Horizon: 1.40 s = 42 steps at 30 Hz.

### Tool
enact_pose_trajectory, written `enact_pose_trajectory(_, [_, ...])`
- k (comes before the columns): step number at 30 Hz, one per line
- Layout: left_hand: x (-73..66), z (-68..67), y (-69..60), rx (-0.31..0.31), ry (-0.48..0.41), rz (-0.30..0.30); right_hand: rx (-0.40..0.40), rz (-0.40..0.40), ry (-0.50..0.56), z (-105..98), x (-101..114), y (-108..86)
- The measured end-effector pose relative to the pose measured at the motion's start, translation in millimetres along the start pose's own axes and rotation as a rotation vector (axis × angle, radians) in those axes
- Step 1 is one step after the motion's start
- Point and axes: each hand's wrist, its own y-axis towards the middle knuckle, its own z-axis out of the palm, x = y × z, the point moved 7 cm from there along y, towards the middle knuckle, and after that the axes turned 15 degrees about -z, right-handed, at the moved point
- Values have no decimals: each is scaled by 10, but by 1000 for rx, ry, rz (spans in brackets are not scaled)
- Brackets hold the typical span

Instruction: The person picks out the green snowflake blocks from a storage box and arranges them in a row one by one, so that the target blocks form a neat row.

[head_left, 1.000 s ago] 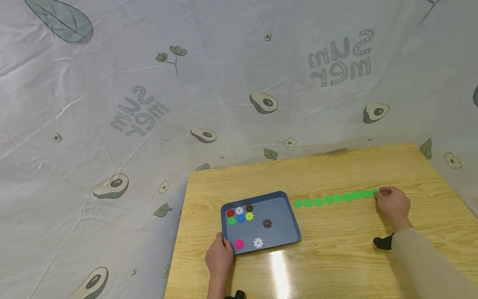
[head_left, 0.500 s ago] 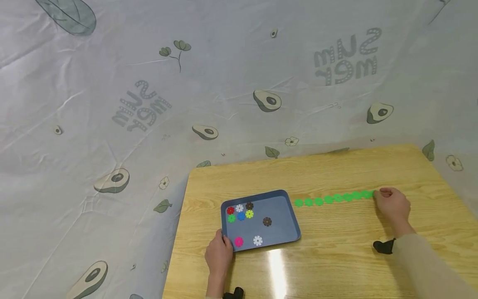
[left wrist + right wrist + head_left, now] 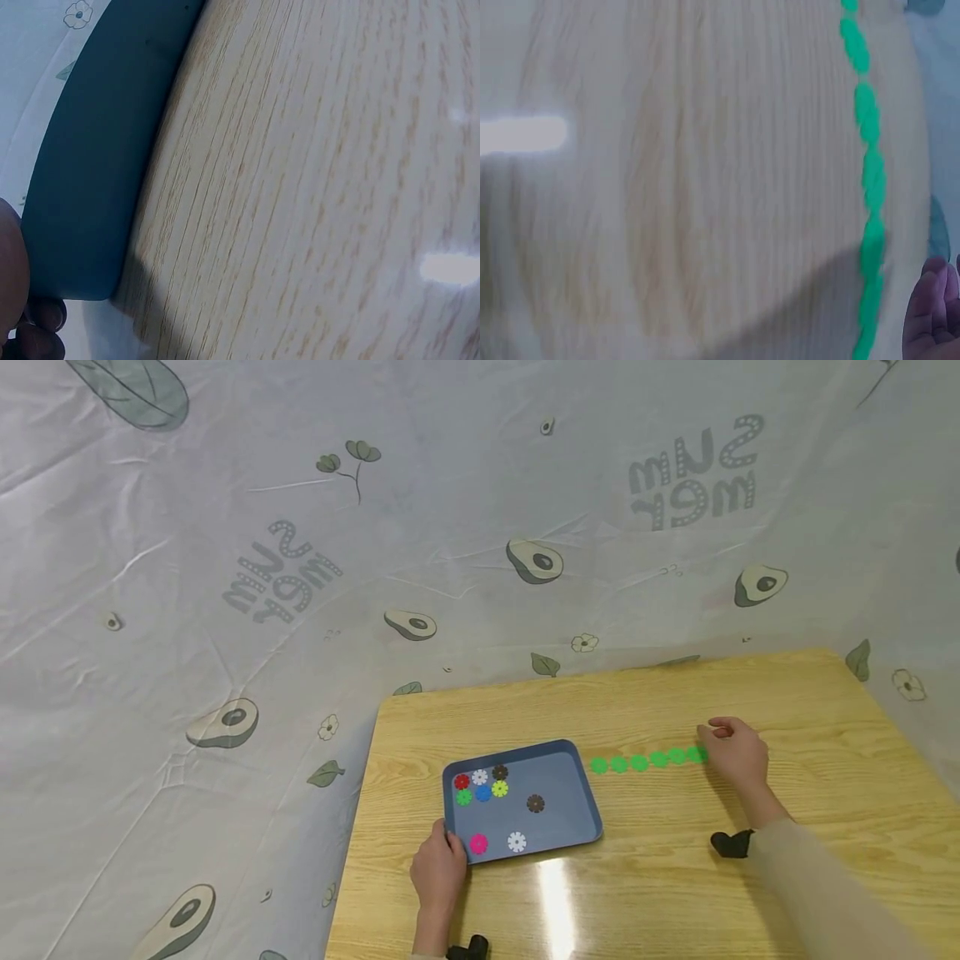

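Note:
In the head view, my left hand (image 3: 439, 870) grips the near left corner of a blue-grey tray (image 3: 570, 827). The left wrist view shows the tray's side wall (image 3: 97, 165), with the thumb and fingertips at its corner. A row of green notched plastic discs (image 3: 639, 763) runs along the table to the right of the tray. Above the right part of this row is my right hand (image 3: 738, 760), its fingers loosely bent with nothing seen in them; it hides the row's right end. In the right wrist view the green discs (image 3: 874, 180) lie beside the fingers.
Inside the tray lie a red disc (image 3: 462, 782), a blue disc (image 3: 483, 792), a pink disc (image 3: 478, 843) and several others. The wooden table (image 3: 645, 877) meets a patterned cloth (image 3: 465, 577) at its back and left edges.
My right hand has left the right end of the green row and moved left, over the row, covering discs that showed before. The left hand stays on the tray.

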Motion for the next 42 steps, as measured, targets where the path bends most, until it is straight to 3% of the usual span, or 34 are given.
enact_pose_trajectory(11, [7, 19, 7, -1, 10, 2, 91, -184, 85, 786, 977, 118])
enact_pose_trajectory(20, [8, -1, 19, -4, 15, 2, 168, -279, 168, 1629, 1729, 16])
enact_pose_trajectory(31, [-12, 32, 31, 0, 31, 5, 306, -328, 154, 2482, 2197, -382])
enact_pose_trajectory(42, [27, 29, 16, -12, 21, -9, 409, -453, 82, 2964, 2448, -612])
